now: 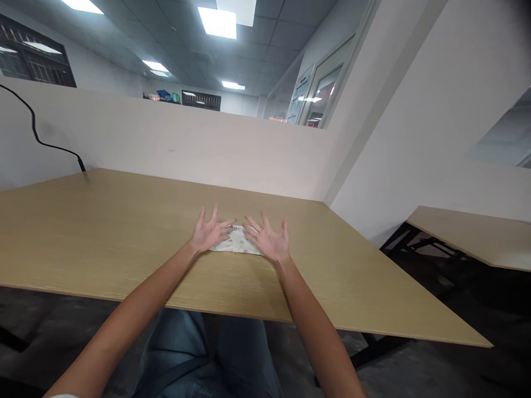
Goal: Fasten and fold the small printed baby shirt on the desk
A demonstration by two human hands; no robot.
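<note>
A folded white cloth (239,241) with small printed marks lies on the wooden table (124,243), close to its front edge. Over the cloth's left end is my left hand (208,232), palm up with the fingers spread. My right hand (269,237) mirrors it at the right end, also palm up and fingers apart. Neither hand holds anything. Both hide parts of the cloth, and I cannot tell whether they touch it. What the cloth is exactly does not show.
A low white partition (207,146) runs behind the table and meets a pillar at the right. At the far left a black cable (50,145) comes down to the table's back edge. Another table (473,235) stands to the right, and my legs (207,354) are under the front edge.
</note>
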